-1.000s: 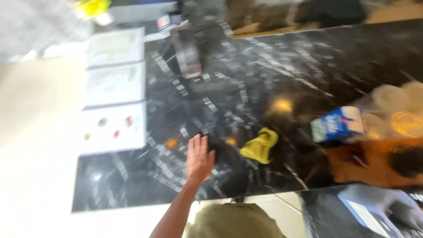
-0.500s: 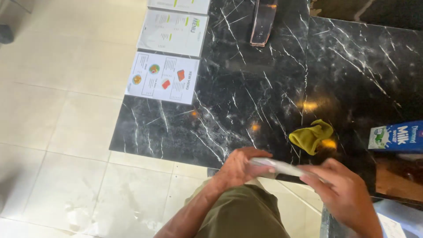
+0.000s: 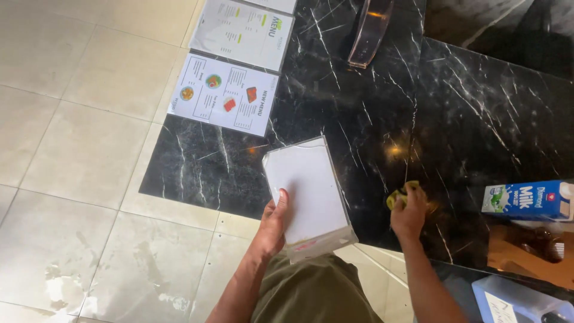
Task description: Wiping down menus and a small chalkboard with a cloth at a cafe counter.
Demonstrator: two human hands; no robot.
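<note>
My left hand (image 3: 273, 224) and my right hand (image 3: 409, 210) are both bare: no gloves, no rings, no watch or band at either wrist that I can see. My forearms are bare too, uncovered all the way down to the bottom edge of the view, so no sleeve shows on either arm. Below and between my arms I wear an olive-green garment (image 3: 314, 293) of plain, soft cloth with a few loose folds and no print, pocket or button visible. I cannot tell whether it is a shirt or trousers.
</note>
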